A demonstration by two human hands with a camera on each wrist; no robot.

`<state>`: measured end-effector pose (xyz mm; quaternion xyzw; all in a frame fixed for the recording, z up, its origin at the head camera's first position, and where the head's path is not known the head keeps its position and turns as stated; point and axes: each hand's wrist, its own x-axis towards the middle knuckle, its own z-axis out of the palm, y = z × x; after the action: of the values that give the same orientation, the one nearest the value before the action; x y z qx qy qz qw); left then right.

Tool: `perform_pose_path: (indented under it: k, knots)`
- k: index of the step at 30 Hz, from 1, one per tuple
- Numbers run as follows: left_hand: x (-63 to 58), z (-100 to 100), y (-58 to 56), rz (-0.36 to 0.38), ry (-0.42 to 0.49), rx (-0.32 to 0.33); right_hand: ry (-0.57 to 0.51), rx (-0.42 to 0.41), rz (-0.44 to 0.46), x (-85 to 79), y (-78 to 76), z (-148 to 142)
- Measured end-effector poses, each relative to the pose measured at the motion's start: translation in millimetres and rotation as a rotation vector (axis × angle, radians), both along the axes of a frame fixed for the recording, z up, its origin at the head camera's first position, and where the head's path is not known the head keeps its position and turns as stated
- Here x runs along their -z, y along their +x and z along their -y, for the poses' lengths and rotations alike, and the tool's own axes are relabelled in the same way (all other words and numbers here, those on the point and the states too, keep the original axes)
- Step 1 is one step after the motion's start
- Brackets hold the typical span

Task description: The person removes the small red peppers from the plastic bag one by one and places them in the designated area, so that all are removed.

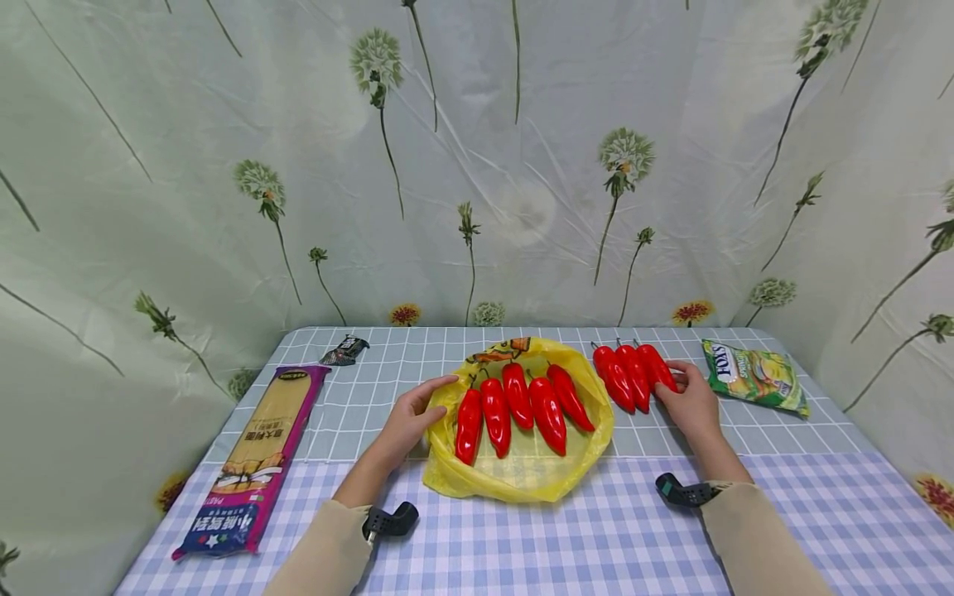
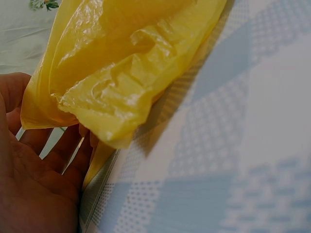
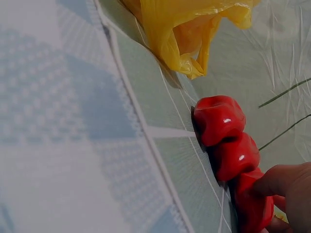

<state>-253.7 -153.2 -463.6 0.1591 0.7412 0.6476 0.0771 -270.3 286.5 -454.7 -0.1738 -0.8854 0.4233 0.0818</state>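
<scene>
A yellow plastic bag (image 1: 514, 484) lies with its mouth spread wide in the head view, several glossy red peppers (image 1: 546, 415) side by side inside it. At the bag's left rim is my left hand (image 1: 412, 416), thumb and fingers spread against the plastic. In the left wrist view, the fingers (image 2: 63, 150) reach loosely behind the yellow plastic. Right of the bag, three more red peppers (image 1: 613, 377) lie in a row on the table. My right hand (image 1: 691, 403) pinches the rightmost red pepper (image 3: 250, 204) between thumb and fingers.
Along the left side lies a long pasta packet (image 1: 253, 463), with a small black wrapper (image 1: 345, 350) behind it. A green candy bag (image 1: 756, 378) lies just right of my right hand. The checked tablecloth (image 1: 522, 546) covers the front; a floral curtain (image 1: 477, 165) hangs behind.
</scene>
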Motion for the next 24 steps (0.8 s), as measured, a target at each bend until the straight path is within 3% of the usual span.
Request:
perform_pose_path:
  k: [12, 24]
  knots:
    - [1.2, -0.1, -1.2, 0.006, 0.001, -0.001, 0.035, 0.0, -0.018, 0.5, 0.6, 0.9]
    - [0.8, 0.8, -0.5, -0.004, 0.008, 0.008, -0.055, 0.08, -0.094, -4.9, 0.7, 5.1]
